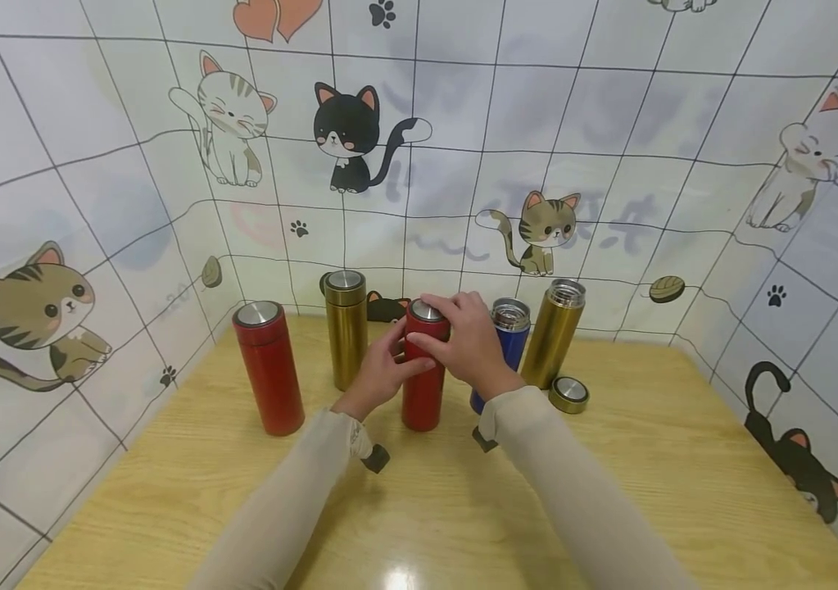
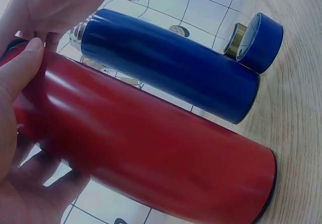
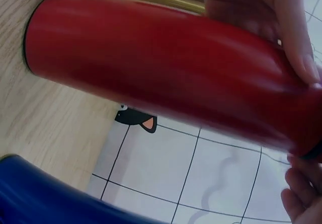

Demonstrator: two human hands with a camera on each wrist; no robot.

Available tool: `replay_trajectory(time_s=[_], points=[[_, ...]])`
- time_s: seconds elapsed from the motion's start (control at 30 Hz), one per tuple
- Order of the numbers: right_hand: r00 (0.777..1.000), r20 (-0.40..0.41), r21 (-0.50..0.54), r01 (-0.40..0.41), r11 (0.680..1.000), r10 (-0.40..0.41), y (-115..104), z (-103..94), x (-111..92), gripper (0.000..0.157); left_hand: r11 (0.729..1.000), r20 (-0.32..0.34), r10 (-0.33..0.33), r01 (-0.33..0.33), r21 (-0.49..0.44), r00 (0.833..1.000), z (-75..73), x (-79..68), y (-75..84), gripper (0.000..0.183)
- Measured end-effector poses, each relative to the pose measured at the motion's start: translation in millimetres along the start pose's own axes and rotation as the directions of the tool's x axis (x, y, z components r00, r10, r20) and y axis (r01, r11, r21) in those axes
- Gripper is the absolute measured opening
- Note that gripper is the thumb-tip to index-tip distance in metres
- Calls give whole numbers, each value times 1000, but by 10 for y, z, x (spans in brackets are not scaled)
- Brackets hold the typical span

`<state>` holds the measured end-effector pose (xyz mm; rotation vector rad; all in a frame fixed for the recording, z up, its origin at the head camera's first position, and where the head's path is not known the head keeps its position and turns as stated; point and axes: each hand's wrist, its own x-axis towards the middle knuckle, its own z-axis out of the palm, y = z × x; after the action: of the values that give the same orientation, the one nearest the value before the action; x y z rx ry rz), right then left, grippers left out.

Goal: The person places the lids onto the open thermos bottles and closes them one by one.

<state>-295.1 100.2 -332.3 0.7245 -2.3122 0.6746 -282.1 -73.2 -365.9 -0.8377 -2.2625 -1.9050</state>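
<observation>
A red thermos flask (image 1: 422, 406) stands upright on the table in front of me. My left hand (image 1: 378, 373) holds its upper body, thumb on the near side, as the left wrist view also shows. Over the top, my right hand (image 1: 472, 340) grips the flask's lid (image 1: 426, 310), partly covering it. Just right of that hand is a lidless blue flask (image 2: 168, 63), its steel mouth exposed. In the left wrist view a blue lid (image 2: 264, 43) sits by the blue flask's base; the right arm hides it from the head view.
Another red flask (image 1: 271, 377) and a gold flask (image 1: 347, 340), both lidded, stand to the left. At the right is a lidless gold flask (image 1: 553, 336) with a gold lid (image 1: 569, 395) beside its base. A cat-print sheet (image 1: 448, 180) encloses the wooden table (image 1: 419, 508).
</observation>
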Motion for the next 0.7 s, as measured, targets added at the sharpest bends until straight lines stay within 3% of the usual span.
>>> replay_trajectory(time_s=[0.23,0.4,0.5,0.57,0.7], points=[[989,-151,-152,-18,988,-5,-66,105,5,58,999,-20,34,-34,31,999,4,-22,30,70],[988,-153,-199,-66,978,36,-110,143,18,57,999,-20,22,-21,35,1000,3,-22,55,69],[993,-88,-109,-84,991,75,-123,135,-1,58,999,-17,20,-19,47,1000,0,-16,55,69],[995,-28,-2,-96,995,96,-113,115,-24,56,999,-16,15,-15,48,1000,-4,16,-31,71],[988,79,236,-146,961,131,-61,30,-61,54,1000,-26,-1,2,24,1000,-10,86,-238,76]])
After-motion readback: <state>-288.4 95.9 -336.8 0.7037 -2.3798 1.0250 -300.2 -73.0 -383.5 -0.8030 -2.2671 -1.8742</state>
